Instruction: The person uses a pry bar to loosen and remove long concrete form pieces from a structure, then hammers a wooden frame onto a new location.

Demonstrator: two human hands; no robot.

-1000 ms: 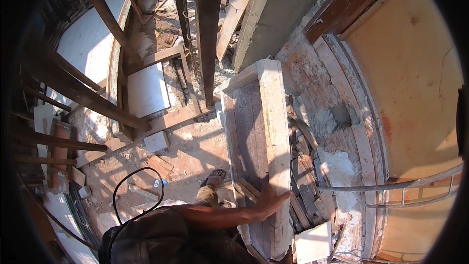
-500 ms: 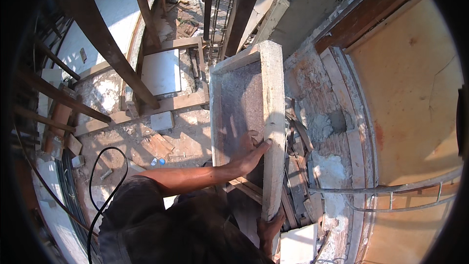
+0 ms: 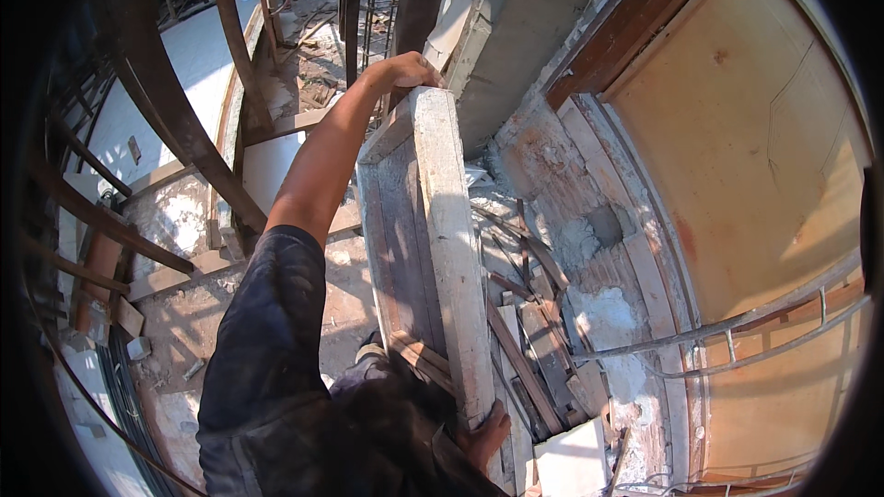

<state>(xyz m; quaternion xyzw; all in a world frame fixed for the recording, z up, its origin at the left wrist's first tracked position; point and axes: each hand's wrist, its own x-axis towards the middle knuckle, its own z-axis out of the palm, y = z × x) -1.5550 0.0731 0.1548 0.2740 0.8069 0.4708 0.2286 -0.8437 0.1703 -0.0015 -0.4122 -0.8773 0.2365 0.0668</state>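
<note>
Your left hand [image 3: 414,71] curls over the far end of a framed wooden panel [image 3: 449,221] just left of scrap timber [image 3: 527,370], your right hand [image 3: 486,437] grasps its near end, and handling seems under way, release not yet done.

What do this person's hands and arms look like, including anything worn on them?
The left hand is ungloved, with no watch or band visible on the bare forearm. A short, dark sleeve covers that upper arm. The right hand also looks ungloved; its sleeve can't be made out.
</note>
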